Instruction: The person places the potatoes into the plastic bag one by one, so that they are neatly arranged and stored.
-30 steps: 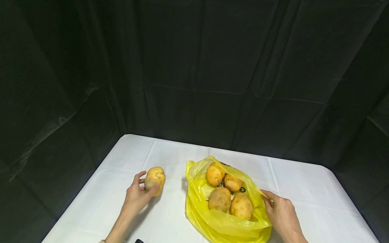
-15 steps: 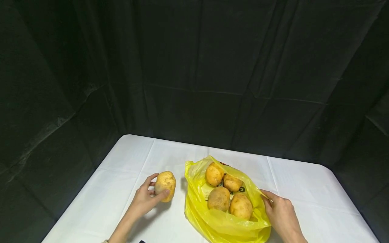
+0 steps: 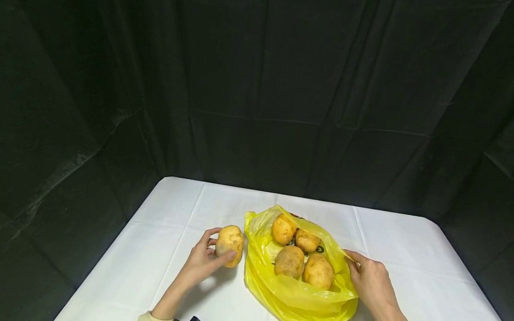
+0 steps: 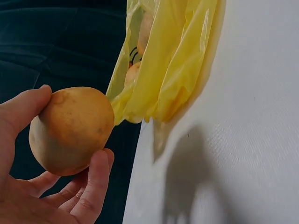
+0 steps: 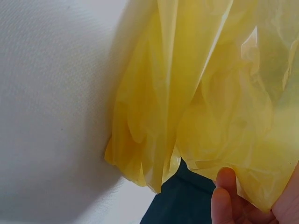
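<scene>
My left hand (image 3: 202, 261) grips a potato (image 3: 230, 246) between thumb and fingers, held above the table just left of a yellow plastic bag (image 3: 261, 285). In the left wrist view that potato (image 4: 72, 130) appears close up, with the bag (image 4: 173, 60) beyond it. The bag's mouth gapes upward, and several potatoes (image 3: 290, 262) lie inside. At the bag's right side, my right hand (image 3: 373, 281) pinches its rim. The right wrist view has fingers (image 5: 226, 182) against the yellow plastic (image 5: 224, 130); part of that hand is out of frame.
A white cloth covers the table (image 3: 168, 209). Black curtain (image 3: 257, 98) hangs behind it and along both sides. A small dark object (image 3: 194, 318) shows at the bottom edge near the left wrist.
My left hand has carried the potato rightward, closer to the bag's left edge. The right hand and the bag have stayed almost still.
</scene>
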A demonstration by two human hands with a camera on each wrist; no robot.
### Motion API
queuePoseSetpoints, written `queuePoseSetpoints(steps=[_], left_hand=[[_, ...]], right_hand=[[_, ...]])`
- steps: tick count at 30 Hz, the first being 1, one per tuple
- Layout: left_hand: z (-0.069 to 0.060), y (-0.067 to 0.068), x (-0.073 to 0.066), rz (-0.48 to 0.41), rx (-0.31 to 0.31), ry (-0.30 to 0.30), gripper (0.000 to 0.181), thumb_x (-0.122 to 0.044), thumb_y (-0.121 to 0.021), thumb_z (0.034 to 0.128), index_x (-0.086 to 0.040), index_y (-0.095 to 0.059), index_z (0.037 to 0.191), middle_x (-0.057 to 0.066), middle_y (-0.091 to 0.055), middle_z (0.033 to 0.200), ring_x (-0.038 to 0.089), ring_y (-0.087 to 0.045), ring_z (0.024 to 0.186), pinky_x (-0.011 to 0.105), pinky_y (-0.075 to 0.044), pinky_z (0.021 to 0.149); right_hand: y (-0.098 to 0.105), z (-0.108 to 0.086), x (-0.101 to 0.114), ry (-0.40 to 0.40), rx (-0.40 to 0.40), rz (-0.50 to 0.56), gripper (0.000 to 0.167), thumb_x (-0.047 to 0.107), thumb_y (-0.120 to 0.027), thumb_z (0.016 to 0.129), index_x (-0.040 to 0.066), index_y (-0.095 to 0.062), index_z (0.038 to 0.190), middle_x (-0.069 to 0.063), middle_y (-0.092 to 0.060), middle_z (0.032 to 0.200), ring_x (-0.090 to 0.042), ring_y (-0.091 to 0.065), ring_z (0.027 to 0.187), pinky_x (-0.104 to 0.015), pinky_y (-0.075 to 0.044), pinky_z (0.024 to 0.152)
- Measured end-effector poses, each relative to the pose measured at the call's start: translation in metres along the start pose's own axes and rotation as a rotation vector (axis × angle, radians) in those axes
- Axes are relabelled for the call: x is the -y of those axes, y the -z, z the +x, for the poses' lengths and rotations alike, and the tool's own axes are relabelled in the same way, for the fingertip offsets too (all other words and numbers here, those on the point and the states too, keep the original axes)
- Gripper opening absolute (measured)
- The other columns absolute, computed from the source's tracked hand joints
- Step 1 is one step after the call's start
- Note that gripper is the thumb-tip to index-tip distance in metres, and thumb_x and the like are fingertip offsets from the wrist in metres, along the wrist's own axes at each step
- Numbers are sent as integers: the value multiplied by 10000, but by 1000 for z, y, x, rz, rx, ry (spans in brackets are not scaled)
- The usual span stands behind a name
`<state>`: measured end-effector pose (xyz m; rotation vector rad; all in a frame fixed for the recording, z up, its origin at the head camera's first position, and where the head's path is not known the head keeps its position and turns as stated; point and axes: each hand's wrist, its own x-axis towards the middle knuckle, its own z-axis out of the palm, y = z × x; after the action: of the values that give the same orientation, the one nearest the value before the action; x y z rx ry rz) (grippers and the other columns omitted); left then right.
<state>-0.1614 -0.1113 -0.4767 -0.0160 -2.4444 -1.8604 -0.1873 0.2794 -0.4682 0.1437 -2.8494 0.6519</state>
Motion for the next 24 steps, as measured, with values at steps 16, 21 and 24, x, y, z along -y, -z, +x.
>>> queuePoseSetpoints(steps=[16, 21, 24], left_hand=[[12, -28, -14, 101, 96, -115, 703, -355, -795, 813, -105, -444, 1368, 129, -628, 1140, 158, -625, 813, 358, -493, 734], [16, -40, -16, 131, 100, -110, 736, -403, -786, 810, -94, -436, 1379, 151, -594, 1191, 188, -586, 853, 366, -480, 725], [19, -47, -17, 139, 96, -96, 760, -430, -784, 805, -84, -434, 1385, 154, -566, 1206, 203, -559, 873, 357, -477, 722]], right_hand=[[2, 0, 2, -7, 7, -4, 267, 46, -678, 905, -41, -680, 1157, -232, -689, 1051, -218, -622, 763, -402, -519, 664], [3, 0, 4, -27, 21, -9, 270, 46, -676, 905, -43, -677, 1159, -231, -688, 1054, -209, -615, 759, -392, -519, 664], [4, 0, 4, -32, 25, -12, 271, 45, -673, 905, -43, -676, 1161, -231, -689, 1051, -207, -604, 752, -387, -514, 663]])
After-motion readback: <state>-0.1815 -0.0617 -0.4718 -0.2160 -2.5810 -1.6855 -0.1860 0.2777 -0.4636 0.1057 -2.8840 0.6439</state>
